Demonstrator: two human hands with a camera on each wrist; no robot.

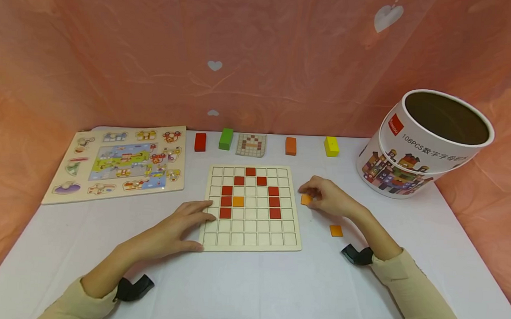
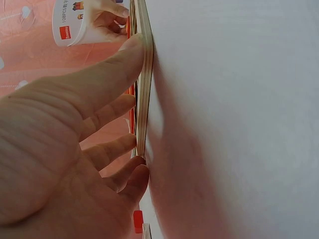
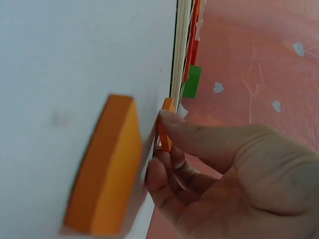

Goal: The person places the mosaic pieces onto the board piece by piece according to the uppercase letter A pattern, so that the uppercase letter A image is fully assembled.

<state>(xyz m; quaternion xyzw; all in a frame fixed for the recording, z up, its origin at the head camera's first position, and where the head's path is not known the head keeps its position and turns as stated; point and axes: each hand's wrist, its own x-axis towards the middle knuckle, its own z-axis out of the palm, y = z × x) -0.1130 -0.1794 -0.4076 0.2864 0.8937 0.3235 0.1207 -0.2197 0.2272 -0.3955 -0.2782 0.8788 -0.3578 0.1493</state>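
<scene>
My left hand [image 1: 180, 225] lies flat, fingers straight, on the near-left edge of the grid board [image 1: 252, 235], steadying it on the white table [image 1: 250, 287]. My right hand [image 1: 328, 197] pinches an orange tile [image 1: 306, 199] just right of the board, a second orange tile [image 1: 336, 230] lying loose nearer me. Farther back stand coloured blocks [image 1: 226, 139] and a round tub [image 1: 423, 145].
</scene>
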